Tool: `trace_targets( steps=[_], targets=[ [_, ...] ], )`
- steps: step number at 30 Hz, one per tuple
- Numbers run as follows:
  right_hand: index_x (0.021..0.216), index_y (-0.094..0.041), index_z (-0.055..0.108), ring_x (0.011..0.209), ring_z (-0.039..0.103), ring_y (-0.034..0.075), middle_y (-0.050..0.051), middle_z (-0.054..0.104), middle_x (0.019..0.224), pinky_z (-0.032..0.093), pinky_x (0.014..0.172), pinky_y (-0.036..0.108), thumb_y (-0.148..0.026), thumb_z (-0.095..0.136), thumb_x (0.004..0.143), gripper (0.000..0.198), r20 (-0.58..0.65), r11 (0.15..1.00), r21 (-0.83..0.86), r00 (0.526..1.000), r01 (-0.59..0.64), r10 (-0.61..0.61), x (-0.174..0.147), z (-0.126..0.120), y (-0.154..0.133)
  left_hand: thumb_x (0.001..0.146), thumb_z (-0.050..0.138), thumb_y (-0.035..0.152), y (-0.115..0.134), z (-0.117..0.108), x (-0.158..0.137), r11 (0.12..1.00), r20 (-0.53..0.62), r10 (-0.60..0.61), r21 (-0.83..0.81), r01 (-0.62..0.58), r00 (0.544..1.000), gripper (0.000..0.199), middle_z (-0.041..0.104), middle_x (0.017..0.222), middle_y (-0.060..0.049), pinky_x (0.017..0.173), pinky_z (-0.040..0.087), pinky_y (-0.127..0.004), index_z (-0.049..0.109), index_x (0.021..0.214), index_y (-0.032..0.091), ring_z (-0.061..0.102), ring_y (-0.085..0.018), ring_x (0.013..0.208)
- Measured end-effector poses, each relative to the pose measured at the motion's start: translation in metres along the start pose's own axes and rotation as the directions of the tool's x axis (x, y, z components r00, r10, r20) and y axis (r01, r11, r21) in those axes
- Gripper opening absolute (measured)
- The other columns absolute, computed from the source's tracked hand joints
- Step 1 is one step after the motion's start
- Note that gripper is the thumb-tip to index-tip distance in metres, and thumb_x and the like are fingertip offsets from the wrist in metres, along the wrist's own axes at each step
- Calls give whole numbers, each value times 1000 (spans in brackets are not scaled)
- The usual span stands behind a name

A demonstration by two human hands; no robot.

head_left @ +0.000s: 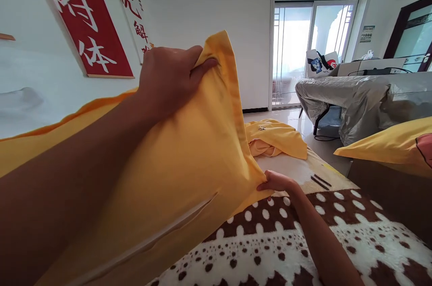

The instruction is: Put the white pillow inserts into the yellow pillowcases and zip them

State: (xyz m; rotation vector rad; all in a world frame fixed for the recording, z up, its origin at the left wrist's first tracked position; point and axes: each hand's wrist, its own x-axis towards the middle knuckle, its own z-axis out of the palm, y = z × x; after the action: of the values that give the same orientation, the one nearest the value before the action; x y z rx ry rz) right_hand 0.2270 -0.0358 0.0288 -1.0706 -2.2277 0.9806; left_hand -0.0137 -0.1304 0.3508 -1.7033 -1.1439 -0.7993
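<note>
A plump yellow pillow in a flanged pillowcase fills the left and middle of the head view, held up on a slant. My left hand is closed on its upper corner, thumb pressed over the cloth. Lower down to the right, my right hand pinches another corner of the same pillow. A slit-like opening with pale material inside runs along the pillow's lower side. Beneath lies a brown and white patterned blanket. The pillow's far left part runs out of view.
Crumpled yellow cloth lies farther back on the bed. At right, another yellow pillow juts into view. Beyond it stands a plastic-covered piece of furniture with boxes on top. Red and white scrolls hang on the left wall.
</note>
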Motion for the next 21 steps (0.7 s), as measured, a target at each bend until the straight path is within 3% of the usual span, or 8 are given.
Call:
trace_targets(
  steps=[4, 6, 8, 10, 12, 16, 19, 21],
  targets=[
    [59, -16, 67, 55, 52, 13, -3, 57, 53, 47, 57, 26, -33, 69, 65, 19, 6, 997, -75, 1000, -27, 28, -8, -14, -2, 93, 15, 59, 7, 1, -4, 996, 54, 53, 66, -56, 997, 57, 39, 59, 1, 57, 17, -30, 56, 81, 21, 24, -13, 53],
    [83, -18, 72, 78, 60, 20, 1, 67, 77, 49, 76, 32, -33, 71, 66, 23, -26, 997, -67, 999, 26, -28, -16, -23, -16, 94, 16, 57, 16, 1, -4, 996, 97, 47, 70, -54, 994, 55, 47, 62, -1, 56, 17, -30, 58, 86, 22, 32, -14, 54],
    [123, -25, 59, 111, 54, 24, 5, 62, 120, 42, 97, 37, -34, 75, 66, 60, -114, 983, 19, 977, 182, -179, -24, -24, -39, 94, 21, 55, 29, 3, -3, 996, 141, 38, 69, -48, 989, 52, 52, 63, -3, 57, 19, -30, 60, 88, 22, 43, -16, 57],
    [143, -29, 33, 130, 39, 25, 7, 41, 143, 32, 107, 40, -37, 79, 64, 92, -224, 922, 147, 920, 359, -323, -26, -16, -63, 93, 28, 54, 45, 6, -3, 997, 181, 59, 40, -67, 982, 47, 54, 62, -4, 59, 24, -30, 62, 88, 21, 51, -19, 62],
    [147, -29, 24, 132, 36, 26, 8, 38, 146, 32, 108, 40, -39, 82, 59, 106, -285, 859, 268, 888, 435, -361, -22, 0, -81, 92, 33, 51, 60, 10, -5, 993, 221, 114, -26, -111, 969, 43, 55, 62, -4, 62, 29, -30, 63, 87, 21, 56, -21, 66],
    [144, -28, 31, 128, 42, 28, 8, 46, 139, 40, 104, 40, -36, 87, 49, 111, -284, 828, 402, 913, 391, -294, -11, 22, -86, 88, 39, 58, 74, 12, -17, 975, 281, 181, -175, -136, 943, 46, 62, 72, -5, 66, 37, -30, 58, 110, 22, 60, -23, 74],
    [142, -27, 34, 132, 36, 29, 8, 43, 142, 37, 106, 42, -33, 88, 48, 109, -257, 840, 393, 921, 375, -292, -8, 21, -75, 80, 41, 70, 58, 5, -38, 971, 349, 194, -202, -129, 917, 74, 65, 91, -8, 71, 40, -31, 36, 137, 23, 61, -26, 85],
    [142, -26, 35, 133, 34, 29, 8, 41, 144, 34, 108, 42, -33, 88, 46, 109, -243, 849, 363, 919, 384, -311, -7, 16, -67, 76, 38, 75, 34, -2, -57, 986, 472, 138, -148, -76, 871, 87, 65, 94, -9, 70, 40, -32, 24, 144, 24, 61, -28, 82]
  ],
)
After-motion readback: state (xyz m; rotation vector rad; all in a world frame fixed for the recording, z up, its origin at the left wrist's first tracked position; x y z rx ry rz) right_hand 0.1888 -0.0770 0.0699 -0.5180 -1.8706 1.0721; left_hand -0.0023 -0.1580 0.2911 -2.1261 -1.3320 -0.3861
